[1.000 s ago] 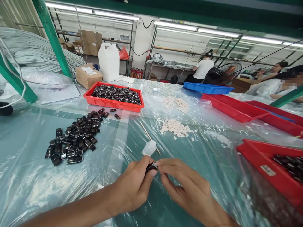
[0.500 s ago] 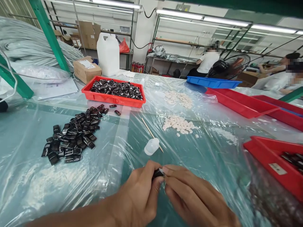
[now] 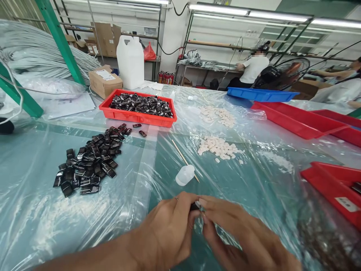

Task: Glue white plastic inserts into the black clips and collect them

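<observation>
Just below the middle of the view my two hands meet. My left hand is closed around a small glossy black plastic part, mostly hidden by the fingers. At that part's right end, the fingertips of my right hand are pinched on a small whitish piece. Its exact shape is too small and covered to make out. Beyond the hands, a translucent white cup lies against a thin wooden stick. Farther back is a pile of small flat white pieces.
Left of my hands lies a heap of black plastic parts. A red tray full of similar parts stands behind it. More red trays and a blue tray are at right. Plastic film covers the table. A person sits beyond.
The view has shifted slightly, so most things appear a little farther right. My right thumb has dropped away from the black part, and less of that part shows between my fingers.
</observation>
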Motion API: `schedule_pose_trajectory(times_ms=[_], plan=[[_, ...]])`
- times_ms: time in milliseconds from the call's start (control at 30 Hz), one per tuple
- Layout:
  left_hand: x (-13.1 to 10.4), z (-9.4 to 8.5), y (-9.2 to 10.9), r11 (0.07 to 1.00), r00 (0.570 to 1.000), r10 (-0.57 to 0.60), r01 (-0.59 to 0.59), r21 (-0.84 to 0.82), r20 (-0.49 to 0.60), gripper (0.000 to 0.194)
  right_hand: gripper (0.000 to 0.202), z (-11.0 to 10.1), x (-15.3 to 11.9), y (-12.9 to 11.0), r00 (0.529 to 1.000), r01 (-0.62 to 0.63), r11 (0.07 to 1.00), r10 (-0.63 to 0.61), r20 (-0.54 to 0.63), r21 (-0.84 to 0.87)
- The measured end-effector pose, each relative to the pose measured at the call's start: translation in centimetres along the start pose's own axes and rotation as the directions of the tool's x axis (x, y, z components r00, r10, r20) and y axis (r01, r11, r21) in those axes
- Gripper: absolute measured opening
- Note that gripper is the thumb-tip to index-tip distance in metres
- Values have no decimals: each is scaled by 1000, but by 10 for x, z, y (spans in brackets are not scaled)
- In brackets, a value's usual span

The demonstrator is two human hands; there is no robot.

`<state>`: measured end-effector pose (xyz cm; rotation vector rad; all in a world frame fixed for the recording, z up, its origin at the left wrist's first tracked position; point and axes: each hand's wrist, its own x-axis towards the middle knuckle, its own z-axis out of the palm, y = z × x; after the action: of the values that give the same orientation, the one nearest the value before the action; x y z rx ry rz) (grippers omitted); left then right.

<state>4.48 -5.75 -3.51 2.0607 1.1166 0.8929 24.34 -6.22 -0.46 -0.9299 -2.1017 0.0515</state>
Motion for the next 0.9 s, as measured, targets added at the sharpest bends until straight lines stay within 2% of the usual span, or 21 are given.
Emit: schedule_pose_trajectory(times_ms=[100,200,400,600,733,900], plan=[[3,-7,1,989,999,-50,48,-143,-13,17,45,6,15,2,995,-98,987,100,-8,130],[4,-5,-1,954,998,-70,64,-293,-10,16,40,8,22,1,989,-137,960,144,-15,243],[1,-1,-2,924,994,-97,108,-367,48,22,47,2,16,0,995,-102,962,98,29,253],[2,-15,8,990,998,-41,47,-130,43,19,36,3,16,-2,995,-103,968,99,28,230],[0,-15,2,999,996,30,-29,-16,87,23,32,4,18,0,991,-129,960,116,66,248],[4,-16,-3,984,988,92,-109,143,126,22,26,5,22,5,987,-108,951,68,148,289]])
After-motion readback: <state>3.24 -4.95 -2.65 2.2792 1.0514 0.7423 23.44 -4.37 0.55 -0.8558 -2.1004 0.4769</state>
